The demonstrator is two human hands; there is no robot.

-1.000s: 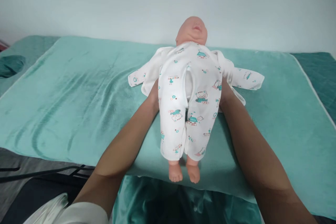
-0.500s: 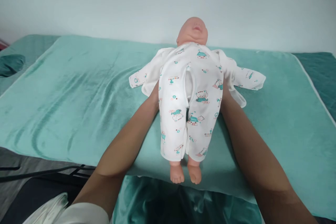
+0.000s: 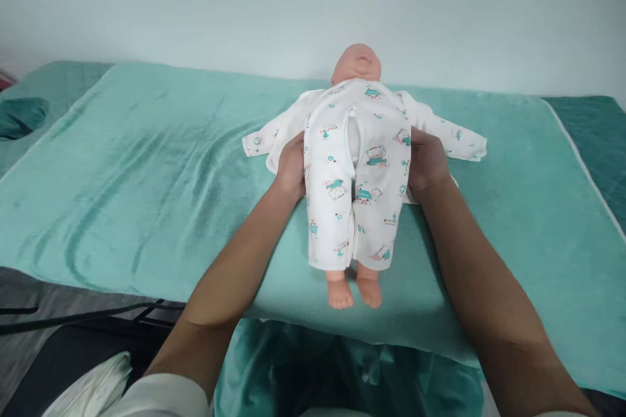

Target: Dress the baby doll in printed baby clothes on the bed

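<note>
A baby doll (image 3: 359, 65) lies face up on a teal blanket (image 3: 147, 169), dressed in a white printed romper (image 3: 357, 176) with empty sleeves spread to both sides. Its bare feet (image 3: 355, 290) point toward me near the blanket's front edge. My left hand (image 3: 291, 166) grips the doll's left side at the waist. My right hand (image 3: 426, 163) grips the opposite side of the torso. Both hands close round the doll's body, fingers partly tucked beneath it.
A pale wall rises right behind the doll's head. A darker green cloth (image 3: 19, 117) is bunched at the far left. Dark cables (image 3: 88, 316) run along the floor at lower left, below the blanket's front edge.
The doll has been lowered and slid away from me onto the blanket; its head sits lower and its feet have drawn back from the edge. My hands now show more at its sides.
</note>
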